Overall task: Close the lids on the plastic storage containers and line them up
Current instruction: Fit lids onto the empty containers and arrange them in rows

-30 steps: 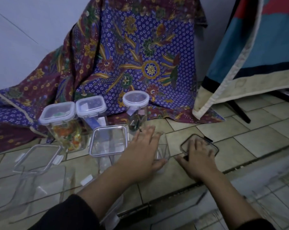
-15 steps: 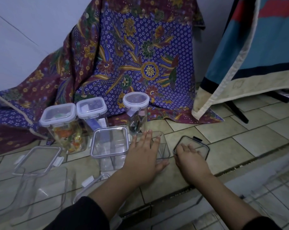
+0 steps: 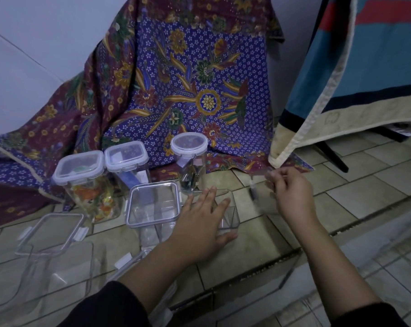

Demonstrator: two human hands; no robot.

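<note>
- Change from the earlier view: the right hand (image 3: 291, 190) has lifted a clear lid (image 3: 261, 185) off the floor (image 3: 341, 197), where it lay flat half a second before; the lid now hangs tilted and motion-blurred, pinched at its far edge by closed fingers.
- Far left, near the viewer: two large clear tubs (image 3: 35, 274), one lid resting loose and askew on the rim, clips unfastened; these are not yet closed.
- Back row against the batik cloth (image 3: 188, 90): two square jars (image 3: 82, 185) and a round jar (image 3: 190, 161) standing side by side, lids seated, apparently the start of the line.
- In front of them: a square box (image 3: 152, 204) with its lid laid on top; whether the clips are latched cannot be told.
- Centre: the left hand (image 3: 199, 223), fingers spread and flat, rests over an open cup (image 3: 228, 215), presumably steadying it for capping.
- Right: the raised lid is held just beside the cup, likely so it can be swung over the mouth.
</note>
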